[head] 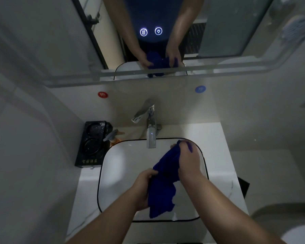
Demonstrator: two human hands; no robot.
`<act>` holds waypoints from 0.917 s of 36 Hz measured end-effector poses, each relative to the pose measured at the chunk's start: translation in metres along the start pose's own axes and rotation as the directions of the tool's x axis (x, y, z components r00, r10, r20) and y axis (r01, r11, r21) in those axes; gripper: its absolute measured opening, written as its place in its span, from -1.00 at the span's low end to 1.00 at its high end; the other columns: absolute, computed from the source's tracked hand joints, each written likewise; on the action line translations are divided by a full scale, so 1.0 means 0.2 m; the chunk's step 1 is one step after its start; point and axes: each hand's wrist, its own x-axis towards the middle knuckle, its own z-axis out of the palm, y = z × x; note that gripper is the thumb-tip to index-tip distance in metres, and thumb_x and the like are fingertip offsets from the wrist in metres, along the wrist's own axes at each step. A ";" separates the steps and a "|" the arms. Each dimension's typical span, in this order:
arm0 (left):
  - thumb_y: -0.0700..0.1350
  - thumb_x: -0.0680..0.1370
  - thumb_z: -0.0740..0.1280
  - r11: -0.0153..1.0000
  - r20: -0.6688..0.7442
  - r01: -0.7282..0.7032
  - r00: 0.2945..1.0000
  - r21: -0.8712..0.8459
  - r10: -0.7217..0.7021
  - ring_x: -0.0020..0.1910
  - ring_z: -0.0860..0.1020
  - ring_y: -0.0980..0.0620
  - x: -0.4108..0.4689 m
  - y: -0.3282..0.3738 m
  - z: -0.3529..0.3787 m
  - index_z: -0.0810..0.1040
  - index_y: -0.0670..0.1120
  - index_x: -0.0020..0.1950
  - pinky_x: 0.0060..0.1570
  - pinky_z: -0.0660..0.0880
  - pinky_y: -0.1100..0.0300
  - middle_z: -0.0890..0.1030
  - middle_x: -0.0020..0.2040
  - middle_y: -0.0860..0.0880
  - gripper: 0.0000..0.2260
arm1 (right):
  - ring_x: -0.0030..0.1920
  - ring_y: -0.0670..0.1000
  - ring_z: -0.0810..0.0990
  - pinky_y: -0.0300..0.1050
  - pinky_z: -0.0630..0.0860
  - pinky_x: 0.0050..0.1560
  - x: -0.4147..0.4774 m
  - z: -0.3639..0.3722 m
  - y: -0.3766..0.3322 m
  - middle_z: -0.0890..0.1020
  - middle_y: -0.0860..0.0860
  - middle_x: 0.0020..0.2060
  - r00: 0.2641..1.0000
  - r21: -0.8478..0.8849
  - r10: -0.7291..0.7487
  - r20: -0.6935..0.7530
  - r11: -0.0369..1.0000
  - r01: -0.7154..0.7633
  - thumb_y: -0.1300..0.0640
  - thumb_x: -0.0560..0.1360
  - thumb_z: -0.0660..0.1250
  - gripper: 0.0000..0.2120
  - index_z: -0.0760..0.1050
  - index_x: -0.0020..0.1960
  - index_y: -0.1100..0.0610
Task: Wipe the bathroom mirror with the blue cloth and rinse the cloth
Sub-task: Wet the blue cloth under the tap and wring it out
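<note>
- The blue cloth (163, 187) hangs over the middle of the basin (116, 173), bunched and stretched between 2 hands. Its loose lower end droops toward the basin's near rim, and I cannot tell whether it touches.
- It looks soft and limp, a fleecy fabric that folds wherever nothing supports it. If wet, it is probably heavier and clingy rather than slippery. Nothing about it seems fragile.
- The best hold, in my judgement, is a full fist round a gathered bunch, 1 hand toward each end, so it can be rubbed or wrung. A pinch at the edge would let it sag.
- The right hand (188, 161) is over the far right part of the basin, back of the hand up. Its fingers (176, 146) curl tightly round the cloth's top end, and a small tuft sticks out past the knuckles.
- The left hand (144, 184) is over the basin's middle, nearer the body. Its fingers (152, 172) are closed on the cloth's left edge about midway down.
- Both forearms reach in across the basin's near rim and converge.
- The faucet (151, 131) stands behind the basin's far rim, its spout just left of the right hand. I cannot tell whether water runs.
- On the counter (218, 138) left of the basin sit a black tray (92, 143) and a pump bottle (114, 136).
- The mirror (60, 41) hangs above and behind the basin.
</note>
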 end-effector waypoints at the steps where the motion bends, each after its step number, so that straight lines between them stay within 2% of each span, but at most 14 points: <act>1: 0.15 0.64 0.34 0.996 0.034 0.025 0.999 -0.088 -0.022 0.32 0.59 -0.34 0.00 0.01 0.01 0.58 -0.21 0.47 0.48 0.42 -0.24 0.62 0.38 -0.33 -0.45 | 0.06 0.10 0.71 0.11 0.65 0.18 -0.02 0.00 0.02 0.76 0.03 -0.01 0.997 -0.100 -0.079 0.015 0.992 0.080 0.03 0.57 0.36 -0.90 0.63 0.05 -0.10; 4: 0.49 0.58 0.26 0.963 0.127 0.092 0.990 -0.252 -0.062 0.44 0.54 -0.38 0.00 0.04 0.06 0.57 -0.13 0.50 0.57 0.33 -0.30 0.57 0.46 -0.32 -0.21 | 0.00 -0.09 0.67 -0.03 0.61 0.08 -0.10 -0.02 0.10 0.70 -0.05 -0.01 0.953 -0.257 -0.259 0.157 0.921 0.293 0.13 0.65 0.36 -0.89 0.56 0.06 -0.09; 9: 0.44 0.51 0.41 0.948 0.072 0.035 0.997 -0.316 -0.012 0.46 0.56 -0.26 -0.01 0.06 0.12 0.65 -0.13 0.44 0.55 0.39 -0.16 0.62 0.42 -0.21 -0.25 | 0.12 -0.10 0.60 0.02 0.58 0.21 -0.17 -0.05 0.25 0.63 -0.15 0.04 0.826 -0.488 -0.311 0.470 0.689 0.536 0.02 0.49 0.30 -0.78 0.61 0.10 -0.09; 13: 0.12 0.56 0.53 0.928 -0.018 0.009 1.000 -0.373 -0.016 0.29 0.67 -0.19 0.00 0.03 0.12 0.63 -0.15 0.46 0.37 0.57 -0.08 0.70 0.27 -0.17 -0.45 | 0.25 -0.16 0.61 0.08 0.56 0.38 -0.17 -0.09 0.32 0.66 -0.15 0.18 0.848 -0.505 -0.171 0.501 0.738 0.447 0.10 0.59 0.26 -0.75 0.70 0.07 -0.09; 15: 0.01 0.61 0.51 0.939 -0.039 0.004 0.999 -0.344 -0.018 0.30 0.67 -0.26 -0.01 -0.01 0.11 0.61 -0.19 0.46 0.30 0.60 -0.17 0.69 0.29 -0.26 -0.53 | 0.30 -0.23 0.56 -0.04 0.56 0.40 -0.14 -0.15 0.33 0.59 -0.19 0.31 0.883 -0.526 -0.147 0.447 0.755 0.392 0.15 0.66 0.29 -0.75 0.71 0.06 -0.10; 17: -0.07 0.60 0.51 0.940 -0.086 -0.010 0.996 -0.340 -0.020 0.25 0.68 -0.33 0.00 -0.03 0.11 0.57 -0.21 0.44 0.19 0.64 -0.22 0.69 0.25 -0.34 -0.55 | 0.38 -0.15 0.50 -0.17 0.56 0.31 -0.13 -0.19 0.33 0.48 -0.17 0.40 0.910 -0.580 -0.147 0.387 0.728 0.364 0.07 0.67 0.35 -0.83 0.61 0.21 -0.13; 18: -0.09 0.59 0.52 0.935 -0.130 -0.024 0.991 -0.355 -0.024 0.21 0.69 -0.35 0.00 -0.03 0.11 0.56 -0.22 0.42 0.15 0.66 -0.23 0.70 0.22 -0.36 -0.56 | 0.38 -0.10 0.50 -0.22 0.57 0.22 -0.13 -0.20 0.34 0.46 -0.13 0.41 0.930 -0.598 -0.114 0.351 0.737 0.316 0.00 0.66 0.38 -0.72 0.50 0.36 -0.11; 20: -0.09 0.59 0.52 0.915 -0.211 -0.066 0.977 -0.399 -0.021 0.17 0.70 -0.35 0.00 -0.02 0.14 0.57 -0.23 0.37 0.16 0.66 -0.26 0.71 0.17 -0.36 -0.59 | 0.30 -0.02 0.56 -0.22 0.58 0.12 -0.14 -0.18 0.33 0.49 -0.04 0.36 0.965 -0.607 0.090 0.247 0.791 0.082 -0.13 0.66 0.35 -0.45 0.32 0.56 0.05; 21: -0.09 0.58 0.52 0.904 -0.235 -0.083 0.972 -0.419 -0.019 0.16 0.70 -0.35 0.01 -0.02 0.16 0.59 -0.23 0.35 0.17 0.65 -0.28 0.72 0.15 -0.35 -0.61 | 0.26 0.04 0.62 -0.13 0.61 0.16 -0.15 -0.16 0.32 0.58 0.02 0.33 0.954 -0.618 0.202 0.222 0.786 -0.023 -0.19 0.67 0.28 -0.45 0.37 0.53 0.11; 23: -0.08 0.59 0.50 0.900 -0.252 -0.099 0.968 -0.425 -0.012 0.16 0.70 -0.32 0.01 -0.04 0.20 0.64 -0.25 0.28 0.18 0.64 -0.26 0.74 0.10 -0.33 -0.66 | 0.10 0.09 0.70 0.03 0.66 0.16 -0.18 -0.12 0.31 0.72 0.07 0.11 0.930 -0.616 0.299 0.216 0.780 -0.108 -0.15 0.71 0.14 -0.59 0.55 0.30 0.11; 26: -0.01 0.56 0.51 0.935 -0.207 -0.055 0.978 -0.351 -0.020 0.16 0.70 -0.24 -0.01 -0.02 0.24 0.69 -0.23 0.27 0.18 0.62 -0.17 0.77 0.08 -0.25 -0.62 | -0.03 0.04 0.70 -0.01 0.64 -0.04 -0.22 -0.08 0.34 0.71 0.07 -0.01 0.967 -0.570 0.174 0.186 0.821 -0.038 0.02 0.74 0.07 -0.69 0.53 0.24 0.10; 28: 0.12 0.53 0.55 0.955 -0.181 -0.034 0.983 -0.296 -0.022 0.10 0.71 -0.19 -0.02 0.01 0.24 0.72 -0.21 0.22 0.08 0.62 -0.10 0.78 0.08 -0.19 -0.55 | -0.02 -0.02 0.70 0.00 0.66 0.03 -0.24 -0.08 0.39 0.70 0.03 0.00 0.976 -0.571 0.049 0.212 0.817 0.083 0.08 0.73 0.09 -0.72 0.52 0.30 0.09; 30: 0.21 0.46 0.60 0.962 -0.158 -0.014 0.987 -0.274 -0.031 0.09 0.71 -0.20 -0.03 0.04 0.22 0.73 -0.21 0.20 0.09 0.63 -0.10 0.78 0.09 -0.20 -0.45 | 0.09 -0.13 0.66 -0.14 0.60 0.13 -0.26 -0.09 0.41 0.68 -0.07 0.14 0.955 -0.541 -0.017 0.296 0.821 0.183 0.14 0.72 0.12 -0.68 0.45 0.43 -0.01; 33: 0.15 0.41 0.66 0.956 -0.160 0.025 0.984 -0.293 -0.075 0.12 0.70 -0.27 -0.05 0.05 0.17 0.71 -0.25 0.22 0.14 0.64 -0.18 0.75 0.09 -0.31 -0.42 | 0.28 -0.23 0.57 -0.20 0.49 0.37 -0.25 -0.12 0.40 0.59 -0.18 0.30 0.881 -0.562 -0.041 0.471 0.756 0.336 0.17 0.67 0.15 -0.49 0.35 0.56 -0.18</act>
